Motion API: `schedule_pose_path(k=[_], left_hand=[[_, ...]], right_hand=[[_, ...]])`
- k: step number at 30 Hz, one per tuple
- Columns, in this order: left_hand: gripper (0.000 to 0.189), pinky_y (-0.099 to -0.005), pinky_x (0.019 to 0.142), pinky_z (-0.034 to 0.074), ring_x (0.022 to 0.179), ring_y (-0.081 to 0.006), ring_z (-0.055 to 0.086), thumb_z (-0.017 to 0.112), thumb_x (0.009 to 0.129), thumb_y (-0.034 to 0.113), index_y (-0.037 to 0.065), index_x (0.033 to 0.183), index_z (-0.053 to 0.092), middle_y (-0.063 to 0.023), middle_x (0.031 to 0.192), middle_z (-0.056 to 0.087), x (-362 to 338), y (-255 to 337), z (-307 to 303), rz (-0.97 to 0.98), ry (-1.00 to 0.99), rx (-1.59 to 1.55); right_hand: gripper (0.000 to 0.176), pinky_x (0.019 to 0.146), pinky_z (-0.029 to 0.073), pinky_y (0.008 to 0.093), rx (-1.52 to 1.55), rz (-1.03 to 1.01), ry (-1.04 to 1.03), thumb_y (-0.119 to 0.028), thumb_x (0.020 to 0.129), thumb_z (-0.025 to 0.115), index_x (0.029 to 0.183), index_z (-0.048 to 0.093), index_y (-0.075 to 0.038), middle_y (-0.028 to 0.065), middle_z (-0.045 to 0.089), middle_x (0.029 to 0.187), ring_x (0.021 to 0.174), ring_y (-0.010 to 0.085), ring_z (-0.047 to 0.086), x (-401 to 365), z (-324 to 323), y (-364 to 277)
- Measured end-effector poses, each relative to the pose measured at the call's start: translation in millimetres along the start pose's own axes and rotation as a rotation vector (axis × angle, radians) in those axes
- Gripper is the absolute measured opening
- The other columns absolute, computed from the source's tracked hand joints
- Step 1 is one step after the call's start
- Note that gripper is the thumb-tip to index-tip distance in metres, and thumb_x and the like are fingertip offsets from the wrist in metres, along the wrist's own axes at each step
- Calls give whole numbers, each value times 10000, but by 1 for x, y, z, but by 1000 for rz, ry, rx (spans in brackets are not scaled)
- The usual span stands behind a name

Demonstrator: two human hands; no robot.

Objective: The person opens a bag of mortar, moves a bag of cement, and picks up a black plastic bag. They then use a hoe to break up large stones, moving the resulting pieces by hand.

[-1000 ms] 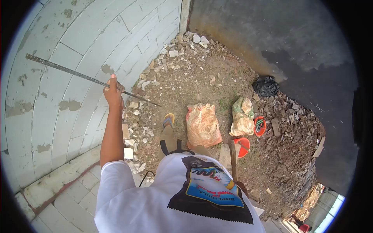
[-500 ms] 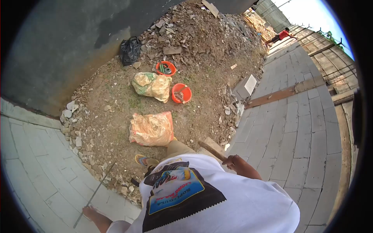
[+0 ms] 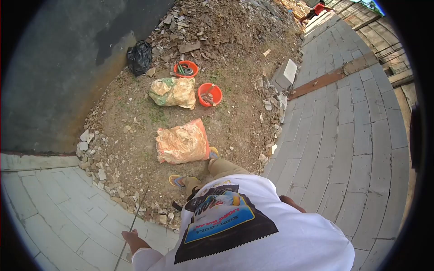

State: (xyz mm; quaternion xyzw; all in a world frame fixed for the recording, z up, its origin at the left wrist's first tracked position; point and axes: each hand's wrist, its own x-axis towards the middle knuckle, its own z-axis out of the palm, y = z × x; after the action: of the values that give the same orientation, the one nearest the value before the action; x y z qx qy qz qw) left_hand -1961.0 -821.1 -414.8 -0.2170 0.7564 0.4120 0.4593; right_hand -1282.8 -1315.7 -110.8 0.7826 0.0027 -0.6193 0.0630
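My left hand (image 3: 132, 238) is at the lower left, beside the grey block wall. Its fingers are closed around a long thin dark rod (image 3: 138, 210), which slants across the wall's edge. Of my right hand and forearm, only a sliver of the right arm (image 3: 293, 204) shows past my white shirt; the fingers and anything in them are hidden. In front of my sandalled feet lies a stuffed, pale orange sack (image 3: 183, 142). Beyond it are a green-and-yellow sack (image 3: 172, 92), an orange bucket with brownish pieces (image 3: 218, 100) and another orange bucket holding tools (image 3: 193, 67).
Grey block walls (image 3: 334, 135) flank the dirt strip, with a dark wall (image 3: 58, 77) at left. A rubble heap (image 3: 217, 27) rises ahead, near a black plastic bag (image 3: 140, 58). A pale block (image 3: 285, 74) lies by the right wall. A person in red (image 3: 318, 9) is far off.
The view has shifted and tilted down. My left hand and the rod have moved right in view. My right hand, earlier gripping a wooden handle, has gone mostly behind my shirt.
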Motion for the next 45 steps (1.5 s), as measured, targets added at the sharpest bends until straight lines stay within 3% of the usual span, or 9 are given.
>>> schedule_pose_path(k=[2,5,18,24,28,29,34,41,45], left_hand=[[624,-480,973,443,1269,-285,414,559,906,408,140,1418,323,-67,1475,346,-20,-49,41,-18,-18,154],[834,-495,1054,423,1400,-278,356,566,920,552,93,1522,216,-118,1554,268,-43,-117,92,-98,-371,323],[595,-518,1008,475,1220,-371,553,478,1021,374,78,1511,316,-204,1406,494,-260,-356,171,4,-646,695],[462,-481,868,540,1037,-320,629,558,967,376,74,1312,503,-158,1183,622,-291,-360,98,186,-367,937],[518,-457,923,511,1148,-333,586,540,974,359,80,1399,439,-171,1329,553,-344,-330,72,239,-297,1005],[520,-458,932,503,1146,-333,590,533,978,356,81,1408,435,-164,1330,557,-367,-325,75,287,-232,1005],[529,-473,958,482,1145,-330,591,505,987,366,83,1426,420,-157,1333,558,-405,-315,98,364,-149,1007],[487,-439,925,509,1094,-286,605,507,993,367,92,1392,457,-126,1253,591,-405,-321,159,399,-329,1093],[395,-411,907,513,1049,-252,615,512,986,301,107,1329,537,-94,1190,612,-415,-324,214,372,-349,1151]], right_hand=[[416,682,526,383,-15,22,-16,-434,860,703,931,695,-24,101,702,848,740,214,661,6,-4,5],[410,679,527,383,-37,36,-35,-428,860,705,931,695,-24,101,700,844,735,214,659,28,-17,21],[360,622,554,396,-278,63,-161,-369,864,707,963,677,-24,102,677,803,674,220,652,192,-194,-12],[429,674,560,395,-163,-30,-83,-395,884,634,997,696,14,136,720,846,715,246,702,360,-262,-16],[402,569,530,418,-291,-114,-2,-385,924,541,1013,669,-14,122,681,755,621,238,662,378,-298,-35],[392,526,515,412,259,26,-46,-383,927,536,1033,667,-28,109,658,728,606,228,649,426,-285,-12],[272,446,480,417,36,14,210,-243,946,513,1019,655,-24,127,662,729,535,258,634,548,-307,9],[255,486,541,383,404,143,320,-189,948,503,1035,656,-3,136,684,847,663,259,703,440,-359,-57],[206,441,514,368,285,-110,289,-178,929,536,1014,639,-21,135,660,820,597,254,669,473,-338,-55]])
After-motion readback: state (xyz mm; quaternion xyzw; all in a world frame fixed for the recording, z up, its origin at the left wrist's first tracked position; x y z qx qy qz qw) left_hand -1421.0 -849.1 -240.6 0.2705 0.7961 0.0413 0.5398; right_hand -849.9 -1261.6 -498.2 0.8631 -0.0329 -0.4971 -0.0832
